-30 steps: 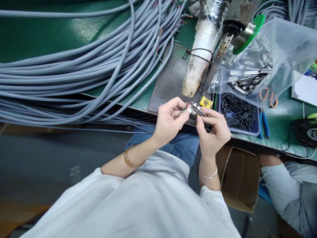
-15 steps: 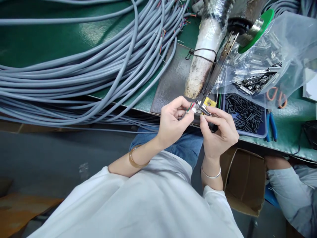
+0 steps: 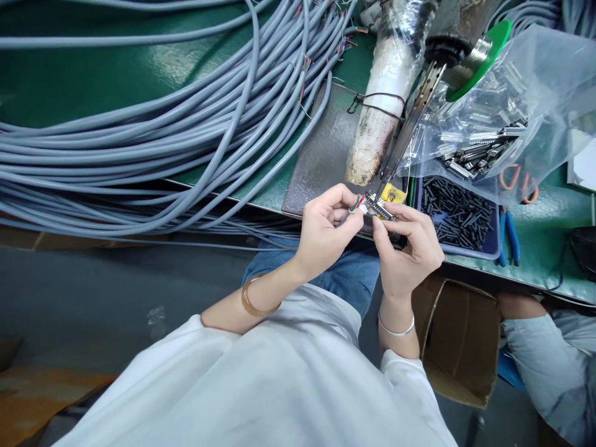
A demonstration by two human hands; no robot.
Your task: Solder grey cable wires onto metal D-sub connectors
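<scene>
My left hand (image 3: 328,226) pinches the stripped end of a grey cable, where thin red, green and white wires (image 3: 357,202) fan out. Between thumb and fingers of my right hand (image 3: 410,242) is a small metal connector (image 3: 383,212) with a row of pins. The wire ends meet the connector just under the tip of a soldering iron (image 3: 410,133), which points down from a fixed mount. Close behind my right fingertips lies a yellow sponge (image 3: 393,194). Whether each wire is joined to a pin is too small to tell.
A large bundle of grey cables (image 3: 186,143) covers the left bench. A wrapped white tube (image 3: 372,136) hangs beside the iron, near a green solder spool (image 3: 484,68). To the right are a bin of black sleeves (image 3: 459,214), a bag of connectors (image 3: 488,146), and blue-handled pliers (image 3: 511,236). Another person sits right.
My right hand has shifted slightly left with the connector, its thumb sliding a little along it. My left hand stays almost in place, still pinching the wires.
</scene>
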